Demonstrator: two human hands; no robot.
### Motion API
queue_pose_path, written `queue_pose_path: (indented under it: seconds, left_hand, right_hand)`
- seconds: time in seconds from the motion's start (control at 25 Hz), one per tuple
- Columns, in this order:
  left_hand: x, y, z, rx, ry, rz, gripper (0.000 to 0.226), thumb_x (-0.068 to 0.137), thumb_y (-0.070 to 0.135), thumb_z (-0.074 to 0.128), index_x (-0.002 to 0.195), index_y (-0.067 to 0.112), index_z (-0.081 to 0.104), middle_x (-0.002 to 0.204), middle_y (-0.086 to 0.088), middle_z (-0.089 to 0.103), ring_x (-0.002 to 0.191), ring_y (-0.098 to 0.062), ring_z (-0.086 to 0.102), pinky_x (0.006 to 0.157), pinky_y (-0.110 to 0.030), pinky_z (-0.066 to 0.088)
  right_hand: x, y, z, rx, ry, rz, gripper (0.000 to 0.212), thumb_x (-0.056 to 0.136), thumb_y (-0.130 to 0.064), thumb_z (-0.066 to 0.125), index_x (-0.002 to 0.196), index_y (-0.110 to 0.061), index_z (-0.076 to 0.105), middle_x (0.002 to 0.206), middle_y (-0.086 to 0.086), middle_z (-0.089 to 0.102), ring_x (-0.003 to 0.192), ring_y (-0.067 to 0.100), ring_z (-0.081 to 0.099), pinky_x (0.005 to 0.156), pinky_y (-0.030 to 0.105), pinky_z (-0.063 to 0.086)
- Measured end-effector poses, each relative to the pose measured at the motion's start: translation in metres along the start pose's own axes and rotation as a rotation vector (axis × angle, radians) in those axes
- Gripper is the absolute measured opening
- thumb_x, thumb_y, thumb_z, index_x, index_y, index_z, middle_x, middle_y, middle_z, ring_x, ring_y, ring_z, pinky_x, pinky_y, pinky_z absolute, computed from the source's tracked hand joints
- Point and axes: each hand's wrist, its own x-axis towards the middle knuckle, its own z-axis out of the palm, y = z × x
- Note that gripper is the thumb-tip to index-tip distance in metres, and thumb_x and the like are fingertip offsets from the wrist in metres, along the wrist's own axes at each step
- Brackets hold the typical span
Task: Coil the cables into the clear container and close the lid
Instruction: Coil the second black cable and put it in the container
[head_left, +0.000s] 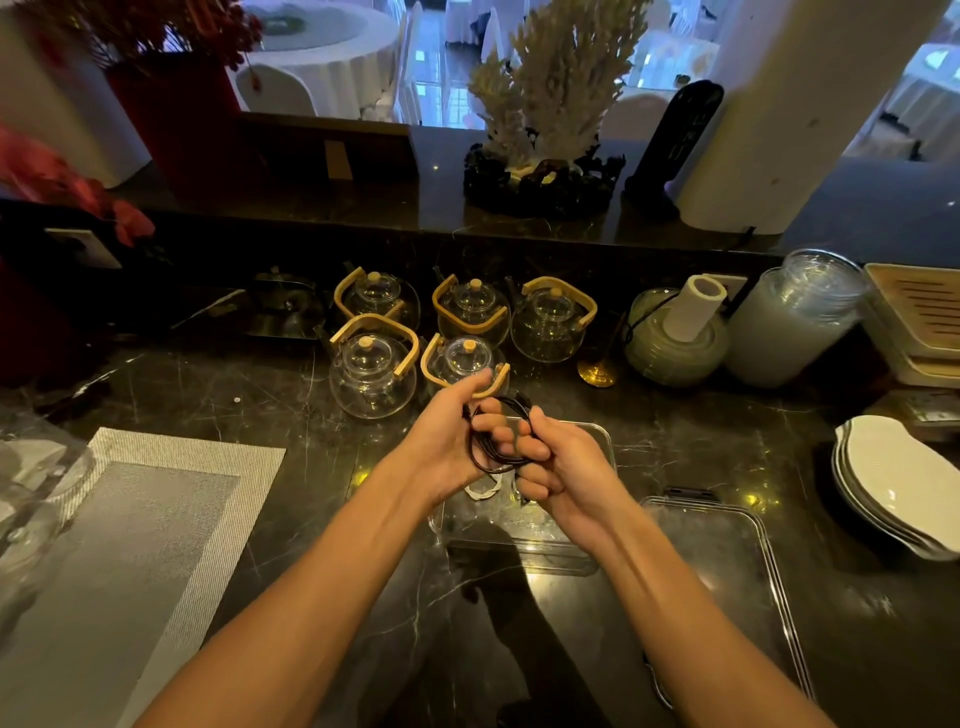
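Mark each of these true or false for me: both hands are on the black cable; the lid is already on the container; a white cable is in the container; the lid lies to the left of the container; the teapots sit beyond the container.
1. Both the left hand and the right hand hold the black cable. True.
2. The lid is already on the clear container. False: it lies flat on the counter, off the container.
3. A white cable lies in the container. True.
4. The lid lies to the left of the container. False: it lies to its right.
5. The glass teapots sit beyond the container. True.
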Motion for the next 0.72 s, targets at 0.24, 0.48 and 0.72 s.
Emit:
queue_pose_path:
  seconds: [0.24,0.48,0.72]
  left_hand:
    - [-0.004,-0.008,-0.010,-0.184,-0.275,0.090,0.041,0.096,0.026,0.059,0.120,-0.008,0.062,0.080,-0.005,0.063,0.082,-0.020,0.065,0.081,-0.035,0.055]
    - [0.008,-0.019,-0.014,0.103,-0.181,0.230,0.034,0.099,0.041,0.055,0.096,0.007,0.056,0.061,0.004,0.045,0.058,-0.011,0.054,0.067,-0.029,0.054]
    - [0.011,-0.025,-0.007,0.148,-0.004,0.310,0.030,0.105,0.030,0.048,0.084,0.009,0.052,0.050,0.008,0.032,0.040,-0.004,0.032,0.046,-0.017,0.039]
  right_hand:
    - [0.004,-0.006,0.000,0.187,0.050,-0.012,0.030,0.110,-0.029,0.041,0.088,-0.012,0.053,0.055,-0.007,0.038,0.032,0.004,0.022,0.033,0.018,0.026]
    - [-0.001,-0.009,-0.003,-0.153,0.066,-0.040,0.030,0.110,-0.032,0.042,0.091,-0.012,0.055,0.058,-0.004,0.039,0.037,0.006,0.024,0.036,0.022,0.031]
    - [-0.003,-0.002,-0.011,-0.053,0.018,-0.010,0.035,0.110,-0.029,0.043,0.103,-0.003,0.065,0.067,0.001,0.058,0.039,0.006,0.034,0.043,0.025,0.046]
